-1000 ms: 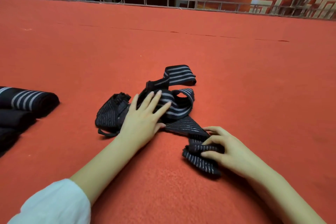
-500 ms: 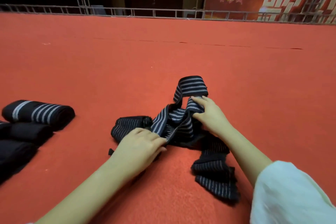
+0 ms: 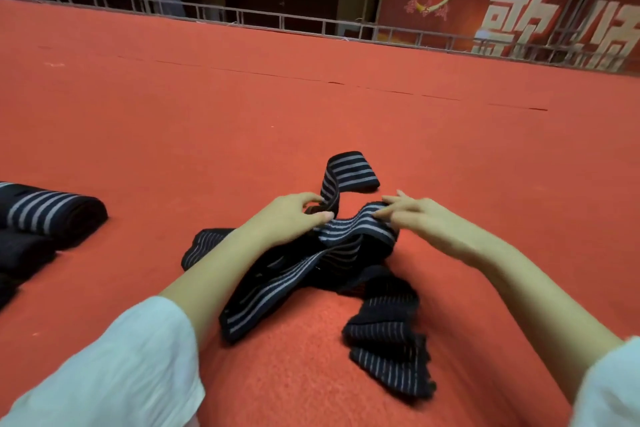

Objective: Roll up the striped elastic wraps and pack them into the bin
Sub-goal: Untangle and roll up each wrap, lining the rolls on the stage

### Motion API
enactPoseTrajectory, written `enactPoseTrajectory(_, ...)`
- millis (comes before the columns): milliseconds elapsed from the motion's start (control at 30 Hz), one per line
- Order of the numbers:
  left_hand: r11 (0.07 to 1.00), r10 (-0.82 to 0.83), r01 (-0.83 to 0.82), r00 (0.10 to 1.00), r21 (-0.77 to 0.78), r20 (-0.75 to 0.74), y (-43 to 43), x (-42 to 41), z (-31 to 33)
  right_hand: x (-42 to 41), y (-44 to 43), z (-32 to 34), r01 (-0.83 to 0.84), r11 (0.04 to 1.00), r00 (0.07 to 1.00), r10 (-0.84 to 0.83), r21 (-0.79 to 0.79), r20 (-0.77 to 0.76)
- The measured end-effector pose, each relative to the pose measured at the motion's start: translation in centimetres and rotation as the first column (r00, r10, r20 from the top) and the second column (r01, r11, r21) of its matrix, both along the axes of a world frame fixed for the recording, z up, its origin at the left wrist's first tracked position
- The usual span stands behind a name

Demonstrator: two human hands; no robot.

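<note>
A long black elastic wrap with grey stripes lies tangled in loops on the red carpet in front of me. My left hand pinches a raised band of it between thumb and fingers. My right hand grips the same band a little to the right, fingertips curled over its edge. One end of the wrap curls up behind my hands, another trails near my right forearm. Rolled striped wraps lie at the left edge. No bin is in view.
The red carpet stretches far ahead to a metal railing and a red banner. Darker rolled bundles sit below the striped roll at the left. White sleeves cover both my upper forearms.
Both hands moved up onto one band of the wrap and lifted it between them. The left hand left the near edge of the pile; the wrap's loops have shifted and spread toward me.
</note>
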State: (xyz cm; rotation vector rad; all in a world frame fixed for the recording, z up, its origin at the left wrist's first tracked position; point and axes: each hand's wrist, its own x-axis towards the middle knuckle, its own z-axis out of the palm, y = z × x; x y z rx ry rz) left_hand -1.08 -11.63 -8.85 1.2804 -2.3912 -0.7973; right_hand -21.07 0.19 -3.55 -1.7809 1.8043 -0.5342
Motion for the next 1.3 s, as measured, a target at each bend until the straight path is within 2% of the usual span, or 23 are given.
enactPoseTrajectory(100, 0.999, 0.015, -0.019, 0.996, -0.041, -0.084, 0.6, -0.3, -0.8, 1.7, -3.1, 0.7, 0.05, 0.998, 0.999, -0.049, -0.027, 0.009)
enactPoseTrajectory(267, 0.98, 0.116, -0.154, 0.958, -0.128, -0.262, 1.5, 0.4, -1.0, 4.7, -7.4, -2.3, 0.046, 0.994, 0.983, -0.027, 0.1, -0.183)
enactPoseTrajectory(433, 0.971, 0.101, -0.174, 0.919, -0.163, -0.381, 1.7, 0.8, -1.6, 5.1, -7.6, -2.6, 0.151, 0.985, 0.989, -0.15, 0.084, -0.017)
enactPoseTrajectory(533, 0.955, 0.119, -0.222, 0.894, -0.197, -0.432, 1.5, 0.7, -1.6, 4.7, -6.9, -2.9, 0.133, 0.991, 0.972, -0.135, 0.025, 0.191)
enactPoseTrajectory(600, 0.951, 0.148, -0.252, 0.88, -0.181, -0.451, 1.4, 0.4, -1.6, 4.7, -6.6, -3.2, 0.129, 0.991, 0.96, -0.117, -0.03, 0.255)
enactPoseTrajectory(700, 0.949, 0.186, -0.279, 0.872, -0.146, -0.453, 1.4, -0.1, -1.7, 4.8, -6.2, -3.7, 0.142, 0.986, 0.961, -0.115, -0.092, 0.252)
enactPoseTrajectory(800, 0.962, 0.194, -0.26, 0.871, -0.088, -0.452, 1.4, -0.2, -1.6, 4.7, -5.6, -3.7, 0.145, 0.985, 0.938, -0.105, -0.097, 0.33)
enactPoseTrajectory(900, 0.986, 0.166, -0.138, 0.844, 0.093, -0.511, 1.2, 0.3, -1.3, 4.6, -4.7, -3.4, 0.124, 0.989, 0.924, -0.085, -0.084, 0.372)
enactPoseTrajectory(1000, 0.952, 0.185, -0.034, 0.855, 0.303, -0.485, 1.3, 0.4, 0.0, 4.6, -4.2, -3.7, 0.111, 0.989, 0.934, -0.07, -0.1, 0.35)
enactPoseTrajectory(1100, 0.967, 0.199, -0.106, 0.884, 0.233, -0.423, 1.1, -0.5, 1.0, 4.8, -3.8, -4.1, 0.112, 0.983, 0.941, -0.059, -0.142, 0.333)
enactPoseTrajectory(1200, 0.957, 0.27, -0.19, 0.857, 0.218, -0.44, 0.8, -1.1, 0.6, 5.0, -3.4, -4.3, 0.088, 0.976, 0.941, -0.015, -0.201, 0.337)
enactPoseTrajectory(1300, 0.94, 0.332, -0.253, 0.833, 0.229, -0.443, 0.7, -1.7, -0.1, 5.1, -3.0, -4.3, 0.091, 0.967, 0.961, -0.023, -0.237, 0.277)
